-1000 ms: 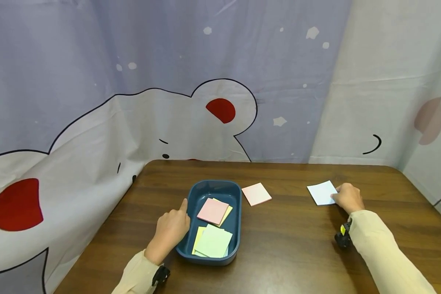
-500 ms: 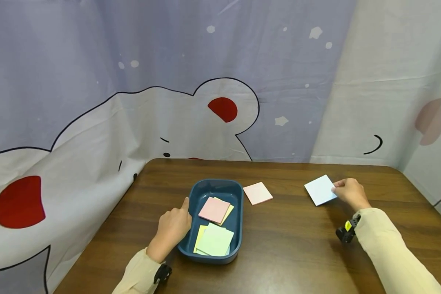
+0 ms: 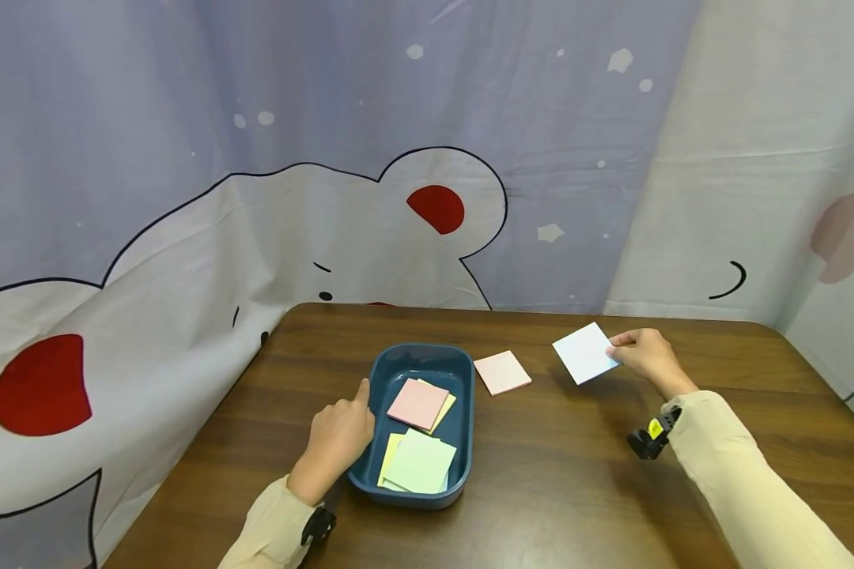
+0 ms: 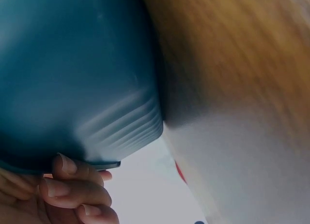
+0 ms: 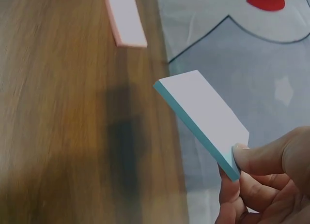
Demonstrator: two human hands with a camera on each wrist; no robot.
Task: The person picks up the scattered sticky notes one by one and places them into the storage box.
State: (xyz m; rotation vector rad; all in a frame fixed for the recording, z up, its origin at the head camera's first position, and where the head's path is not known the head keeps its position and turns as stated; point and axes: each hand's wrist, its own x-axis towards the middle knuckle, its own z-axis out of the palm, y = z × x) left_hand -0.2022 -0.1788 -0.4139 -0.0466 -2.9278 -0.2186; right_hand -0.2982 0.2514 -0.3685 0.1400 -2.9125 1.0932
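Observation:
My right hand [image 3: 651, 359] pinches a light blue sticky note pad [image 3: 585, 353] by one corner between thumb and fingers. In the right wrist view the pad [image 5: 203, 118] is tilted above the table, its blue edge showing. My left hand [image 3: 338, 435] grips the left rim of a dark blue plastic bin [image 3: 467, 442], index finger stretched along the rim. The left wrist view shows curled fingers [image 4: 80, 185] under the bin's rim. Inside the bin lie a pink pad [image 3: 417, 404] over a yellow one, and a light green pad [image 3: 420, 461] over others.
A pale pink sticky note pad [image 3: 502, 372] lies on the wooden table [image 3: 555, 490] just right of the bin. A printed curtain [image 3: 313, 95] hangs behind the table's back edge and along its left side.
My right hand has lifted the light blue pad from the table and carried it left toward the pale pink pad. The left hand stays on the bin's rim.

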